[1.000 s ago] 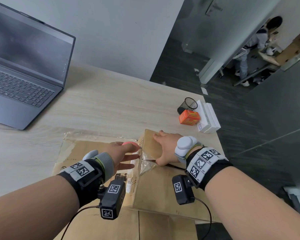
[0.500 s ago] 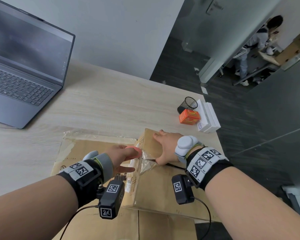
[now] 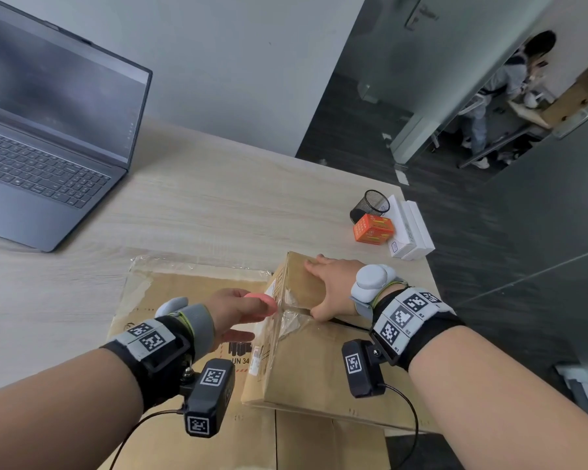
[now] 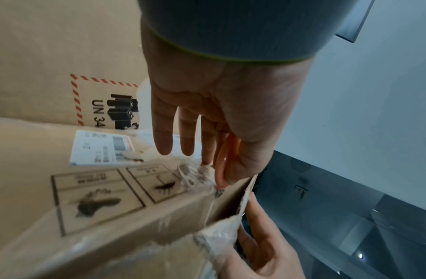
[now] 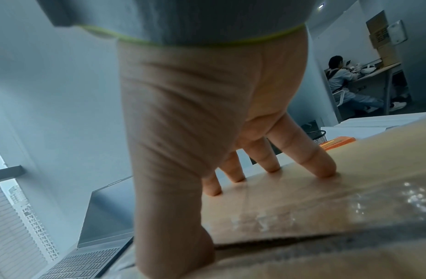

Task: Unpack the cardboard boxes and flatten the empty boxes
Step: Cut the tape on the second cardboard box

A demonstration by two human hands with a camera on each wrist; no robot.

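Observation:
A brown cardboard box [image 3: 319,361] stands on the desk with torn clear tape [image 4: 195,173] along its top seam. My left hand [image 3: 238,310] pinches a small pink cutter [image 3: 262,301] between thumb and forefinger, its tip at the taped seam on the box's left edge; the other fingers hang straight. In the left wrist view the cutter [image 4: 227,162] meets the crinkled tape beside a white shipping label [image 4: 102,149]. My right hand [image 3: 333,283] lies flat on the raised top flap [image 3: 299,283], fingers straight and pressing, thumb down along the flap's near edge [image 5: 254,243].
A flattened cardboard sheet [image 3: 170,293] lies under and left of the box, with more cardboard [image 3: 252,446] nearer me. An open laptop [image 3: 48,147] stands far left. A mesh cup [image 3: 370,205], an orange packet [image 3: 374,228] and white boxes [image 3: 409,228] sit by the desk's right edge.
My left hand has slid the pink cutter a little right, up against the taped seam. The right hand has stayed pressed on the flap.

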